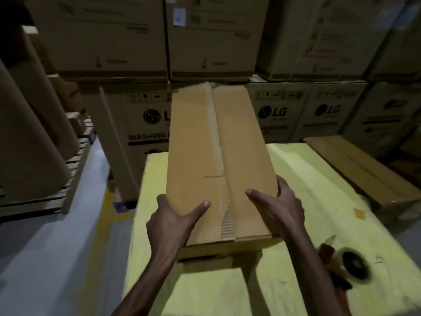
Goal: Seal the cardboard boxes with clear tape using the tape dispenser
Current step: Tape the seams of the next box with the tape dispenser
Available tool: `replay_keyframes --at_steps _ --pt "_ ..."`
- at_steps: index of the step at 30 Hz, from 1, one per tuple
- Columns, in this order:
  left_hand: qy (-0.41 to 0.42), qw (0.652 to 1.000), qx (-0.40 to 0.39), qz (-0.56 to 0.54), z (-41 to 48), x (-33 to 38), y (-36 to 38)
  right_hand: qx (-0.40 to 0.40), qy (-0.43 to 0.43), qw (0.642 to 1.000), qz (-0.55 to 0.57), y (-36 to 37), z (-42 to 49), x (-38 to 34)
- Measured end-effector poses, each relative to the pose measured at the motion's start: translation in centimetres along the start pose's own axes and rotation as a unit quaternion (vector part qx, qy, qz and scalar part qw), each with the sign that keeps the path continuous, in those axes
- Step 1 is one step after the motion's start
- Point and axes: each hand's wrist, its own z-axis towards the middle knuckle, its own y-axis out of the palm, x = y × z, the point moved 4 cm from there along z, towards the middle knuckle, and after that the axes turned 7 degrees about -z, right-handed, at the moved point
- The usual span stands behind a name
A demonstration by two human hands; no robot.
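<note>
Cardboard box [218, 156], long axis pointing away, left hand [173, 222] and right hand [280, 208] gripping near corners

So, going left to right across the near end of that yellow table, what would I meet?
First the left hand → right hand, both gripping the cardboard box → tape dispenser lying on the table.

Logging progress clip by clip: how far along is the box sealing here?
Done: the flaps of the long box are folded shut. In hand: the left hand and right hand grip its near end over the yellow table. Left: no tape shows on the centre seam, and the tape dispenser lies untouched at the right.
</note>
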Motion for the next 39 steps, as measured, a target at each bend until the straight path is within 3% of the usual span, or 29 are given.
replay_keyframes --at_steps 6,10,14,16,19,23,27,31,33,36,39 --pt "-0.014 0.989 -0.075 0.129 -4.1 1.3 6.4 -0.031 0.03 0.998 -0.044 -3.7 2.2 7.1" --pt "-0.031 0.981 -0.139 0.13 -5.9 0.8 5.9 -0.055 0.016 0.995 -0.086 -4.6 2.0 8.5" --pt "-0.045 0.961 -0.252 0.102 -6.4 0.1 4.9 -0.051 0.001 0.987 -0.153 -6.3 2.2 8.5" --pt "-0.038 0.966 -0.245 0.069 -6.2 -0.3 4.9 -0.051 0.013 0.982 -0.182 -6.8 2.6 8.4" --pt "0.067 0.982 -0.164 0.061 -4.5 -0.1 5.3 -0.046 0.015 0.976 -0.211 -6.0 2.3 8.3" --pt "0.226 0.945 -0.156 0.179 -0.2 2.7 7.0 -0.019 -0.012 0.968 -0.248 -4.7 1.2 8.4" --pt "0.269 0.907 -0.217 0.241 3.7 5.8 10.3 -0.043 -0.054 0.958 -0.277 -3.9 0.8 6.8" --pt "0.288 0.886 -0.218 0.292 7.3 7.0 12.2 -0.123 -0.16 0.927 -0.315 -2.5 0.5 5.8" --pt "0.312 0.877 -0.226 0.286 8.5 7.3 12.8 -0.152 -0.212 0.921 -0.289 -2.6 0.0 6.1" --pt "0.39 0.848 -0.218 0.286 10.1 8.2 12.9 -0.128 -0.283 0.928 -0.205 -4.3 -1.2 7.5" --pt "0.404 0.835 -0.231 0.294 12.1 8.1 13.0 -0.133 -0.305 0.924 -0.189 -5.9 -2.7 10.4"
